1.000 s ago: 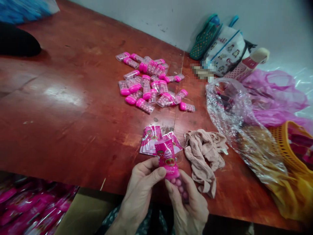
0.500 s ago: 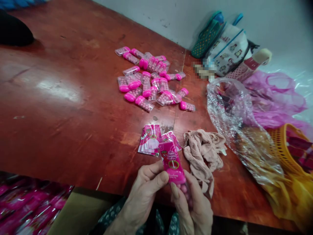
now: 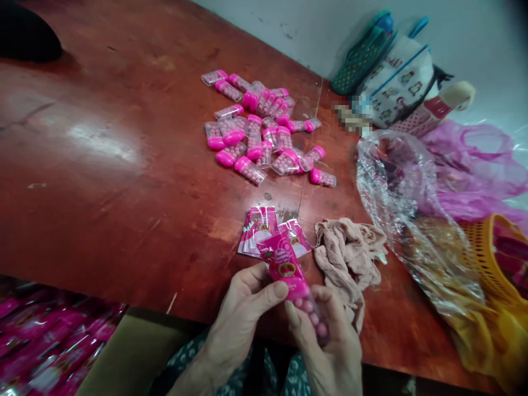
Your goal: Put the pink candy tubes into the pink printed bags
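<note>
Between my hands is a small clear candy container [image 3: 312,315] of pink balls, its capped end inside a pink printed sleeve [image 3: 284,264]. My left hand [image 3: 243,308] pinches the sleeve's left side, thumb on top. My right hand [image 3: 325,341] grips the container's lower part, with the thumb near the sleeve's open edge. Just beyond lie a fanned stack of pink sleeves [image 3: 260,223] and another sleeve [image 3: 297,237], partly covered by the held one. Farther off, several pink-capped candy containers [image 3: 249,169] lie in a loose heap on the table.
A crumpled beige cloth [image 3: 346,247] lies right of my hands. Beyond it are a clear plastic bag [image 3: 396,181], a yellow basket [image 3: 480,247] and pink bags [image 3: 474,170]. A patterned white bag [image 3: 398,82] leans by the wall. Pink packets [image 3: 49,335] fill a box at lower left.
The held sleeve and container have tilted further to the left at the top, and more pink balls show below the sleeve. The whole view has shifted slightly.
</note>
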Motion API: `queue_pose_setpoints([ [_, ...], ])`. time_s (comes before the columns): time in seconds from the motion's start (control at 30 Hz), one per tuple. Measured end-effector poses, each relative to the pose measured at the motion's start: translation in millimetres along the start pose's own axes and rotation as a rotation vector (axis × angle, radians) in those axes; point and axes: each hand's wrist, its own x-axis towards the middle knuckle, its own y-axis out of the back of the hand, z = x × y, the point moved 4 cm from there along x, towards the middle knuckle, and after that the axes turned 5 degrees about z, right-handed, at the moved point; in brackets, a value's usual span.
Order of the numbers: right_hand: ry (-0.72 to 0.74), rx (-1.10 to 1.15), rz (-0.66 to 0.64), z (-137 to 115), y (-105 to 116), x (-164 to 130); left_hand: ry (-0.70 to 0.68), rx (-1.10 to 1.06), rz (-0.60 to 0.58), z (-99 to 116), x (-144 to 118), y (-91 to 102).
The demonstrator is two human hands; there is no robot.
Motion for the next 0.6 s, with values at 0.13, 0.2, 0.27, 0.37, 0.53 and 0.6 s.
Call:
queue_pose_setpoints([
  [0.13,0.002,-0.043,0.024,-2.3,4.7,0.6,-0.082,-0.004,0.005,1.3,-1.5,-2.4],
  [0.2,0.032,-0.041,0.027,-5.2,3.9,0.7,-0.110,0.001,0.019,3.2,-1.7,-2.1],
  [0.27,0.061,-0.035,0.009,-7.7,1.1,0.9,-0.108,-0.002,0.023,5.6,-1.1,-2.0],
  [0.37,0.063,-0.016,-0.065,-7.8,-3.9,0.8,-0.113,-0.026,0.014,9.6,0.1,-1.4],
  [0.53,-0.008,0.029,-0.168,-1.1,-2.3,2.2,-0.131,0.027,-0.002,7.2,0.3,5.0],
  [0.6,-0.032,0.031,-0.196,0.6,-0.6,3.8,-0.124,0.039,-0.013,4.2,0.3,6.9],
])
